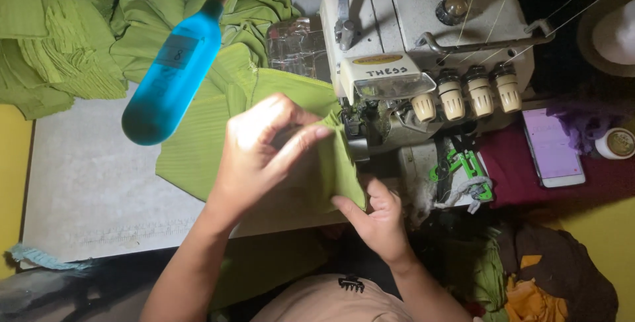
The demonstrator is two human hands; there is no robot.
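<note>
both hands pinch green fabric (331,170) at serger (423,50): left hand (264,143) above; right hand (377,219) below.

A small sewing workshop: an overlock machine (423,64) with thread-tension knobs sits on a worktable (92,189), heaps of green fabric (59,44) piled around it.

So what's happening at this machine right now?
A person sits at a white overlock sewing machine, handling a piece of ribbed green fabric. The left hand pinches the folded edge close to the presser foot, and the right hand grips the lower corner. More green cloth lies heaped behind.
</note>
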